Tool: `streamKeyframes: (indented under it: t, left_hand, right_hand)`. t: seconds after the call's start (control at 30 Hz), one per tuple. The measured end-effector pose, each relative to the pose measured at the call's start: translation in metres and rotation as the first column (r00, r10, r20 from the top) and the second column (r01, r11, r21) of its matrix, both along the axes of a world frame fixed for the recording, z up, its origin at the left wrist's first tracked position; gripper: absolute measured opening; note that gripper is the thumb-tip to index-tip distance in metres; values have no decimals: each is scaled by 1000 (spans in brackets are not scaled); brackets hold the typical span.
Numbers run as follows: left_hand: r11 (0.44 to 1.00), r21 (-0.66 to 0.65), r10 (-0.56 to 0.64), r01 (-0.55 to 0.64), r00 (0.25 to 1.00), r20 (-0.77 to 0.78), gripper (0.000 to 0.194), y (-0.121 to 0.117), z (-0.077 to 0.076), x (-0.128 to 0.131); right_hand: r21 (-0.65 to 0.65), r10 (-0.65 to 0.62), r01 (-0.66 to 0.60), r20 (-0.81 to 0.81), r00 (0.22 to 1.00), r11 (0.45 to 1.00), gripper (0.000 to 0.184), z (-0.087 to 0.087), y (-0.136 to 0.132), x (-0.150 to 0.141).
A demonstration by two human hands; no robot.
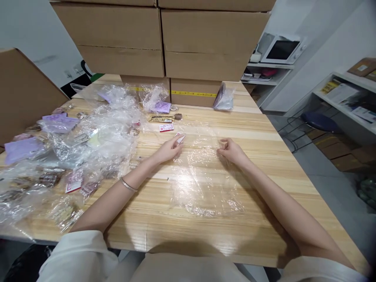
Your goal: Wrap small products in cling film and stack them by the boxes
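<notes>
A clear plastic bag [202, 176] lies flat on the wooden table in front of me. My left hand [170, 149] is closed at the bag's left edge, with a small white and red packet [180, 138] between its fingers. On the opposite edge, my right hand [232, 152] pinches the clear film between thumb and fingers. Just beyond my left hand lie a red and white card [166, 127] and a gold-wrapped bar [161, 118] with a brown end.
Crumpled clear bags [108, 121], purple packets [60, 123] and small wrapped items are heaped on the left. Large cardboard boxes [205, 43] are stacked at the back. A clear and silvery pouch [223, 100] stands near them. A blue stool [319, 120] is beyond the table's right edge.
</notes>
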State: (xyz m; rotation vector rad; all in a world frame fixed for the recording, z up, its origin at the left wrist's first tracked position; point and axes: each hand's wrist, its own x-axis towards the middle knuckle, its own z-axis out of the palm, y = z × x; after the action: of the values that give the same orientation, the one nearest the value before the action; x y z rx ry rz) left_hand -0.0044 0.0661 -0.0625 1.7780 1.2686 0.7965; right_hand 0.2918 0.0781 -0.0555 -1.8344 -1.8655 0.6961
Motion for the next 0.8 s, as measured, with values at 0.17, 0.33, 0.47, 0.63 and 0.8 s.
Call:
streamKeyframes:
  t: [0.17, 0.33, 0.47, 0.63, 0.8]
  left_hand:
    - [976, 169, -90, 134, 965, -245, 44, 20, 0, -15]
    - [948, 265, -47, 175, 902, -430, 50, 55, 4, -30]
    - [960, 265, 30, 86, 913, -406, 46, 75, 10, -47]
    - [972, 227, 166, -53, 839, -518, 55, 74, 17, -61]
    - [965, 124, 261, -230, 854, -450, 28, 67, 19, -46]
  right_hand:
    - [323, 346, -489, 411, 844, 810, 50, -5, -21, -15]
    - [126, 597, -693, 414, 687, 710, 68, -28, -30, -24]
    - [71, 609, -697, 429, 668, 714, 70, -34, -27, -15]
    - [93, 647, -740, 420, 636, 666, 69, -31, -26, 4]
    - [107, 640, -729, 404, 654, 677, 68, -30, -30, 16]
